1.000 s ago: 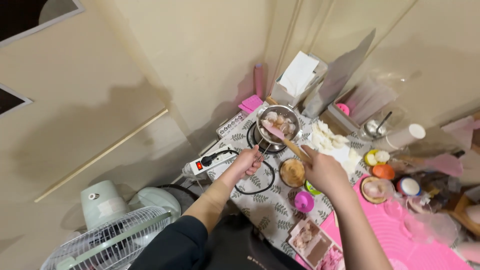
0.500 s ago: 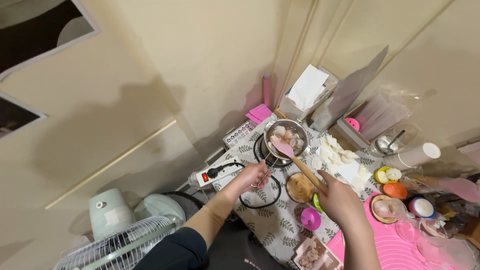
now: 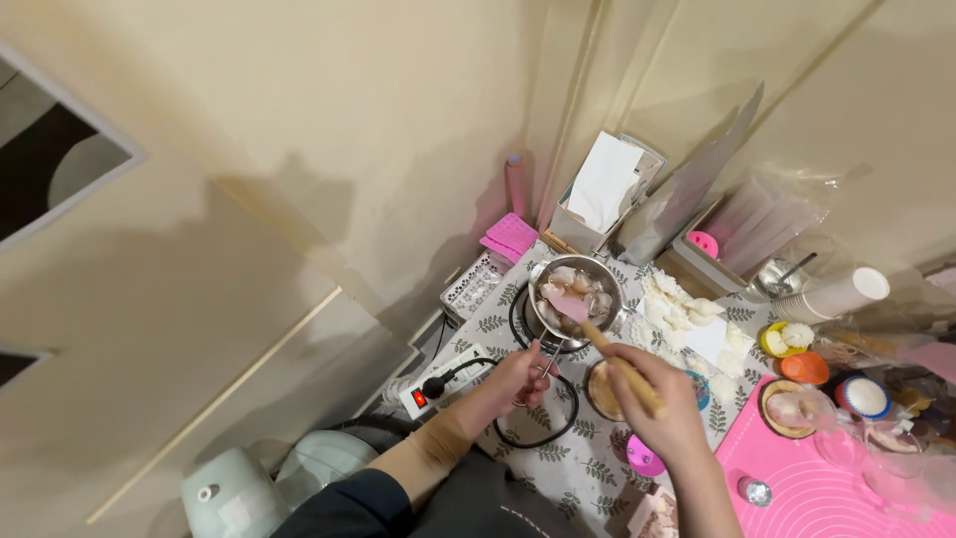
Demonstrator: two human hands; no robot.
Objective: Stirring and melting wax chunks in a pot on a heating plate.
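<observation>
A small steel saucepan (image 3: 604, 282) with pale chunks inside sits on a round black hotplate (image 3: 523, 324) on a leaf-patterned cloth. My left hand (image 3: 518, 374) grips the pan's wire handle at its near side. My right hand (image 3: 665, 399) holds the wooden handle of a pink spatula (image 3: 570, 306), whose blade dips into the chunks in the pan.
A white power strip (image 3: 443, 384) with a black plug lies left of the hotplate. White lumps (image 3: 677, 309), small coloured cups (image 3: 805, 367), a paper cup stack (image 3: 841, 294) and a pink mat (image 3: 827, 488) lie to the right. A tissue box (image 3: 602, 194) stands against the wall; a green fan base (image 3: 239, 493) is lower left.
The view has shifted so the fan grille has left the frame. My right hand has drawn in closer to the pan with the spatula; my left hand stays on the handle.
</observation>
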